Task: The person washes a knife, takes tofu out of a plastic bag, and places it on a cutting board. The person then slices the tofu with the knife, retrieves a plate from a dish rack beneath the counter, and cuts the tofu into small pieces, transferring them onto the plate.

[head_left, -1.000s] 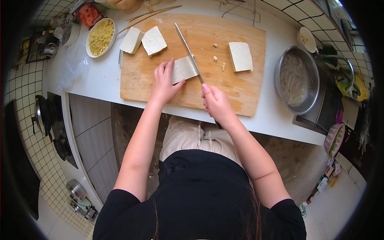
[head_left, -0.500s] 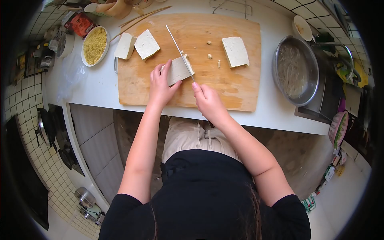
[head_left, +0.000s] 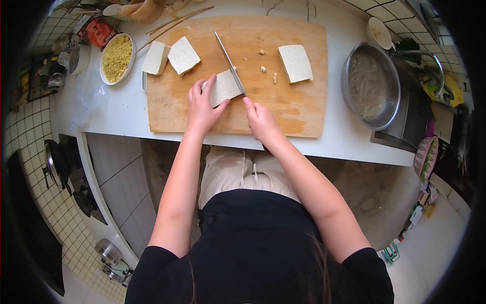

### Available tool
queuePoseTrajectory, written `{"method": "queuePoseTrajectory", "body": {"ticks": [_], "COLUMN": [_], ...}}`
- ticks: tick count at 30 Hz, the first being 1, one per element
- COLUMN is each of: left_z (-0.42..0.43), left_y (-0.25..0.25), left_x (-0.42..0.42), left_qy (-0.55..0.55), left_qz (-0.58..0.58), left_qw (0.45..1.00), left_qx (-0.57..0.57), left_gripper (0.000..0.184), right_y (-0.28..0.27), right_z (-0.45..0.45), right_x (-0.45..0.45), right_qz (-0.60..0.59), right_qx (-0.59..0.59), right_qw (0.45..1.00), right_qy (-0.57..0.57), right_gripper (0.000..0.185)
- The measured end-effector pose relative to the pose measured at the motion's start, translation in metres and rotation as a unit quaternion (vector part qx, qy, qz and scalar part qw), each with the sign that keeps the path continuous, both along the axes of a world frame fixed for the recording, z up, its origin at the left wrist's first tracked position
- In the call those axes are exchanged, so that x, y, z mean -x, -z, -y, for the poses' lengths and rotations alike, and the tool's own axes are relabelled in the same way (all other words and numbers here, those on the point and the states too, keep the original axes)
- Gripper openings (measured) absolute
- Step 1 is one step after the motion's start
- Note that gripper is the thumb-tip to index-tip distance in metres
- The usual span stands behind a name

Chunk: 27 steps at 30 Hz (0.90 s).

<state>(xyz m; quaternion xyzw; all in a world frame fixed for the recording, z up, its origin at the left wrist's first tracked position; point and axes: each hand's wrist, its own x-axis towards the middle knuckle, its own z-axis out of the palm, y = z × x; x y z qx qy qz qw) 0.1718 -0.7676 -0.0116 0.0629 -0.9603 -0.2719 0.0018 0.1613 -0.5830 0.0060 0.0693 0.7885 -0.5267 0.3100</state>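
Observation:
My left hand (head_left: 202,109) grips a white tofu block (head_left: 225,88) on the wooden cutting board (head_left: 293,109), fingers at its far left side and thumb at its near edge. In my right hand (head_left: 263,121) is the handle of a knife (head_left: 228,60), closed in the fist. The blade slants up and left along the block's right end, its flat face partly showing; whether it has cut in, I cannot tell. Two more pieces, a left tofu block (head_left: 155,58) and a second tofu block (head_left: 184,55), lie behind my left hand. Another tofu piece (head_left: 295,64) lies at the right.
Tofu crumbs (head_left: 263,69) dot the board. Left of it stand a white dish of yellow crumbly food (head_left: 117,58) and a clear plastic bag (head_left: 91,96). Chopsticks (head_left: 174,24) lie behind. At the right, a metal basin (head_left: 372,86) holds translucent strands beside the faucet (head_left: 439,66).
The knife has tilted so more of its blade face shows, with its tip slightly farther right. My left hand stays on the tofu block. The whole view has shifted slightly.

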Motion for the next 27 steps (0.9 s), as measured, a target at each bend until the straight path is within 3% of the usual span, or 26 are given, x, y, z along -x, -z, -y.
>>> {"method": "queuePoseTrajectory", "body": {"ticks": [4, 13, 27], "left_z": [0.004, 0.006, 0.008], "left_y": [-0.003, 0.000, 0.001], "left_x": [0.001, -0.001, -0.001], "left_qy": [-0.003, -0.021, -0.024], "left_qz": [0.020, 0.008, -0.004], "left_qw": [1.000, 0.999, 0.999], "left_qx": [-0.022, -0.041, -0.042], "left_gripper": [0.071, 0.068, 0.067], "right_y": [-0.012, -0.052, -0.044], "right_z": [-0.007, -0.004, 0.008], "right_x": [0.005, 0.001, -0.004], "right_qz": [0.083, 0.132, 0.085], "right_qx": [0.048, 0.100, 0.008], "right_qw": [0.995, 0.985, 0.996], "right_qy": [0.023, 0.050, 0.029], "right_gripper": [0.058, 0.052, 0.054]}}
